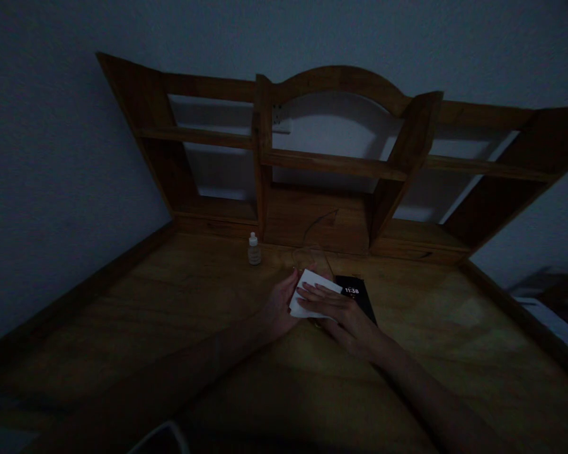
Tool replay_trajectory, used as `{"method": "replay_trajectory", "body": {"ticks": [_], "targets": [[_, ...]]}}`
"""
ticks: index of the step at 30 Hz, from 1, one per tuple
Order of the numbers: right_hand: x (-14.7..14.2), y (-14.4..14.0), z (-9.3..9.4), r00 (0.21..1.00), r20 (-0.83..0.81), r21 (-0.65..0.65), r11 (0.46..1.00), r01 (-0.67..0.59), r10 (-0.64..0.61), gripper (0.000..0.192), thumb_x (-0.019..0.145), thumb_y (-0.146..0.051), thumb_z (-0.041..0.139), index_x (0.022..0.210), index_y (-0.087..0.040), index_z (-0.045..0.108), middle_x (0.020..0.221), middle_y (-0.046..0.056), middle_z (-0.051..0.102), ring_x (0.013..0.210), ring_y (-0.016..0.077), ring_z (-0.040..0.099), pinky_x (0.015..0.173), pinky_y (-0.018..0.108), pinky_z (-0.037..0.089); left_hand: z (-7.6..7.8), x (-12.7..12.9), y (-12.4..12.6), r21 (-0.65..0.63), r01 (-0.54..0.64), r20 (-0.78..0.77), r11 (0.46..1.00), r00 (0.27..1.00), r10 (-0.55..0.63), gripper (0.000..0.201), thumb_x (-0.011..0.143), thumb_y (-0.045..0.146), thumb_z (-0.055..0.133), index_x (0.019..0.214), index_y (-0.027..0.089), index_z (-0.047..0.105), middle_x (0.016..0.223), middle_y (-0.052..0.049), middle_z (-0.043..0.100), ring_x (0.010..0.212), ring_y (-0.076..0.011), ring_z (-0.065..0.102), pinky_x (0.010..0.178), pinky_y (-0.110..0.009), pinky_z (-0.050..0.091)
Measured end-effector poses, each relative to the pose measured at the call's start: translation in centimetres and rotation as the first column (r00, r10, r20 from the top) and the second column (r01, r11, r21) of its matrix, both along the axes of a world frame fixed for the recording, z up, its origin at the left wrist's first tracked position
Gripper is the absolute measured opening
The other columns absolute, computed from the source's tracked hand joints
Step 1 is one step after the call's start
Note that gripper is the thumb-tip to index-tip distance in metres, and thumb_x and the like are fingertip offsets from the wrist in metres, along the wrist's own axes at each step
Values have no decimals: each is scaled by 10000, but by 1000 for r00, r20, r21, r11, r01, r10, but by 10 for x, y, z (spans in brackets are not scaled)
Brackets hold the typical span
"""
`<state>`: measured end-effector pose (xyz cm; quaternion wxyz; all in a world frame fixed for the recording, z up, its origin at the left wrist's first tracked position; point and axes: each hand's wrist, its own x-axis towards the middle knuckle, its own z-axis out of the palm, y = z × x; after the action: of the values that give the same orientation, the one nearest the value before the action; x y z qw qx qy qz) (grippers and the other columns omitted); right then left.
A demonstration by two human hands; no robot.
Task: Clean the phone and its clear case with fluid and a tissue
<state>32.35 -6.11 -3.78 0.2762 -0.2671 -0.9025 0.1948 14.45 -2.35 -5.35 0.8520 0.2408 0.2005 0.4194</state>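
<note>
A white cloth or tissue point(316, 283) lies between my hands above the wooden desk. My right hand point(348, 318) presses on it from the right, its fingers laid across the top and its thumb lower down. My left hand point(280, 307) is curled along the left edge, holding something mostly hidden under the cloth. Just right of the cloth lies a dark phone point(360, 296) with 11:38 lit on its screen. Behind the hands is a faint, see-through item point(312, 255), too dim to name.
A small bottle with a white cap point(254, 250) stands upright left of the hands. A wooden shelf unit point(334, 165) runs along the desk's back against the wall. A wall socket point(280, 118) shows through its middle opening. The desk point(208, 284) has raised side edges.
</note>
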Motion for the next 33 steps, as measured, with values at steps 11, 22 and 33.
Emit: {"method": "replay_trajectory", "body": {"ticks": [11, 22, 33], "targets": [[1, -6, 4, 981, -167, -81, 990, -114, 99, 306, 996, -275, 425, 1015, -230, 727, 1071, 58, 759, 1125, 221, 660, 1029, 416, 469, 1, -2, -1, 25, 27, -34, 999, 999, -26, 471, 970, 468, 403, 1234, 133, 605, 1270, -159, 634, 1117, -273, 635, 948, -388, 487], [6, -9, 7, 998, -58, -79, 997, -15, 10, 347, 942, -233, 405, 795, -193, 717, 780, 59, 725, 712, 195, 665, 734, 339, 519, -8, -6, 0, 120, 123, -58, 985, 991, -117, 519, 960, 519, 428, 1287, 152, 595, 1373, -171, 573, 1221, -281, 582, 1012, -432, 432], [20, 0, 1, 947, -304, -29, 994, 102, -106, 327, 989, -241, 410, 1087, -240, 721, 1126, 66, 736, 1131, 249, 643, 1014, 450, 476, -3, -2, 0, 38, 52, -83, 998, 995, -49, 454, 955, 504, 459, 1188, 162, 647, 1081, -117, 700, 896, -189, 676, 807, -319, 520]]}}
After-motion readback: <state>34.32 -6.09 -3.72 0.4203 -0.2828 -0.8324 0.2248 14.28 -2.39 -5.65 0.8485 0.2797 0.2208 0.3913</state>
